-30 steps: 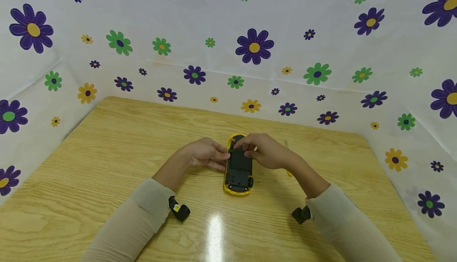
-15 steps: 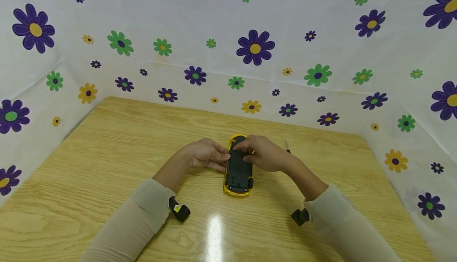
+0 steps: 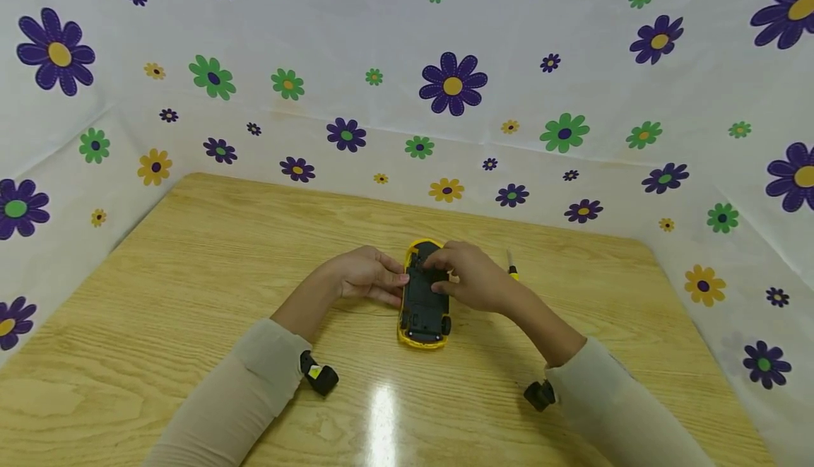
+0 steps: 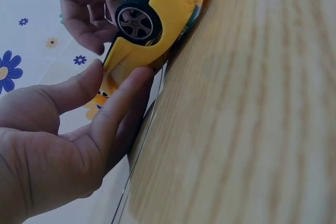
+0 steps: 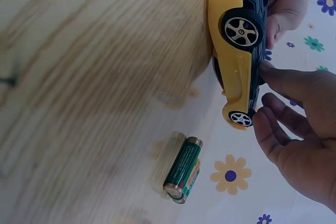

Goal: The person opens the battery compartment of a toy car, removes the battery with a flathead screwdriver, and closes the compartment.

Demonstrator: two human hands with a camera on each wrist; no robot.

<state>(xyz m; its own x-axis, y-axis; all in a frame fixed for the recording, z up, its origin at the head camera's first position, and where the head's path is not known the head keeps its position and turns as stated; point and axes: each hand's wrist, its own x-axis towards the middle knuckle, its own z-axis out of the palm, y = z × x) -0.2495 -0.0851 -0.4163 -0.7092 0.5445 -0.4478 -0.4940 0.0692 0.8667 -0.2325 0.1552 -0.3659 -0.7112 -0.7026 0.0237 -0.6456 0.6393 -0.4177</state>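
Note:
A yellow toy car (image 3: 425, 311) lies upside down on the table, its black underside and wheels facing up. My left hand (image 3: 371, 276) grips its left side. In the left wrist view the thumb lies along the upper edge and the fingers (image 4: 123, 103) support the yellow body from below. My right hand (image 3: 473, 276) is over the far half of the underside, fingers loosely bent. In the right wrist view the thumb and a fingertip (image 5: 258, 121) meet the chassis at separate spots, with no loose piece showing between them.
A screwdriver (image 3: 512, 269) lies right of the car, its yellow handle partly hidden behind my right forearm. Green batteries (image 5: 182, 169) rest together on the wooden table (image 3: 254, 241) beyond the car in the right wrist view. A flowered white cloth (image 3: 381, 43) walls the back and sides.
My right hand has shifted slightly down and right, its fingertips moving a little along the underside. More of the screwdriver shows. The left hand and car have stayed in place.

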